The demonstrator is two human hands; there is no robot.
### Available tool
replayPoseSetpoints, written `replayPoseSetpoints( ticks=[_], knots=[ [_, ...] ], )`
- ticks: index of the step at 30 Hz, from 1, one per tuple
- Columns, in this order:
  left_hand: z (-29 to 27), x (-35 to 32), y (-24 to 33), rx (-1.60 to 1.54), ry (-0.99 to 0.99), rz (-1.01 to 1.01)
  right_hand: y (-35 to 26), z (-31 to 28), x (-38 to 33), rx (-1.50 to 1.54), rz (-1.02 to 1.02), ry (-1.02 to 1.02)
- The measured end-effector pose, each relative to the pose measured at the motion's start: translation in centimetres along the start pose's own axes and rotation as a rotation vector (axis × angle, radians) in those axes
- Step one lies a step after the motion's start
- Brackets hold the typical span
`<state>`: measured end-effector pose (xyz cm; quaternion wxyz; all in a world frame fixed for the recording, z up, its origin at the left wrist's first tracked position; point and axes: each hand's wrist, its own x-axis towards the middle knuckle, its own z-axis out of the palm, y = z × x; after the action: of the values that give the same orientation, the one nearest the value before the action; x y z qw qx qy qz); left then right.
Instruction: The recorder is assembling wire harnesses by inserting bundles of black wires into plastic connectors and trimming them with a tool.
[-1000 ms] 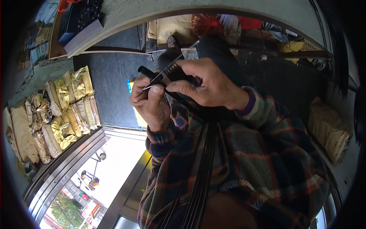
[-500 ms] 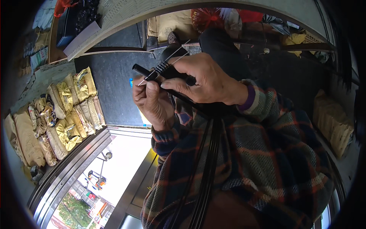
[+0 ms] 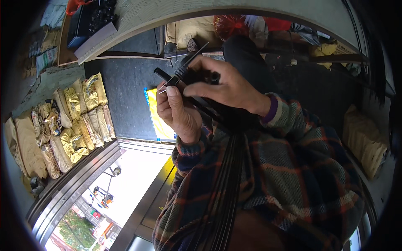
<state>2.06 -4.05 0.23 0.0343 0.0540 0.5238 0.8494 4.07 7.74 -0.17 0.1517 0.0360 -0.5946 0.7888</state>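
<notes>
My left hand (image 3: 180, 115) is closed, with thumb and fingertips pinching a slim black rod (image 3: 161, 74) near thin metal pins. Small black ringed pieces (image 3: 180, 73) sit in a row on the pins, between my two hands. One thin metal pin (image 3: 198, 53) sticks out past them, away from me. Curled around a dark bundle, my right hand (image 3: 234, 90) is closed too; a round black tube end (image 3: 215, 78) shows by its fingers. Motion and shadow blur the bundle's details. Long black strands (image 3: 230, 180) run from below the hands down over my plaid shirt.
A grey tabletop (image 3: 167, 19) crosses the far side, with a blue box (image 3: 79, 31) at its left. Brown and gold packages (image 3: 71, 121) line the left wall. A yellow and blue bag (image 3: 161, 119) lies beyond my left forearm. Another brown package (image 3: 364, 140) stands right.
Both hands have shifted slightly right, and the right hand's fingers have moved along the ringed pieces. More of the yellow and blue bag shows beside my left hand.
</notes>
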Motion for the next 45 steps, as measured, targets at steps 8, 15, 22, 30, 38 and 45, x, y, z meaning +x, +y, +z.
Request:
replayPoseSetpoints(
  ticks=[8,15,22,30,38,45],
  knots=[
    [0.2,-0.1,0.6,-0.032,0.041,-0.049,-0.9,-0.6,0.0,-0.119,0.051,-0.142],
    [0.4,-0.9,0.4,-0.06,0.041,-0.031,-1.5,-0.7,-0.1,0.007,0.193,-0.17],
    [-0.5,-0.5,-2.0,-0.048,-0.06,0.077,-1.4,-1.5,0.3,-0.022,0.22,-0.194],
    [3.2,0.0,0.3,-0.387,-0.089,-0.269,-6.0,-6.3,6.5,-0.024,-0.217,0.158],
    [3.3,-0.3,0.2,-0.387,-0.009,-0.366,-9.2,-2.9,10.3,-0.417,0.372,-0.609],
    [3.3,-0.2,0.6,-0.331,-0.026,-0.364,-7.4,-3.1,10.4,-0.368,0.158,-0.623]
  ],
)
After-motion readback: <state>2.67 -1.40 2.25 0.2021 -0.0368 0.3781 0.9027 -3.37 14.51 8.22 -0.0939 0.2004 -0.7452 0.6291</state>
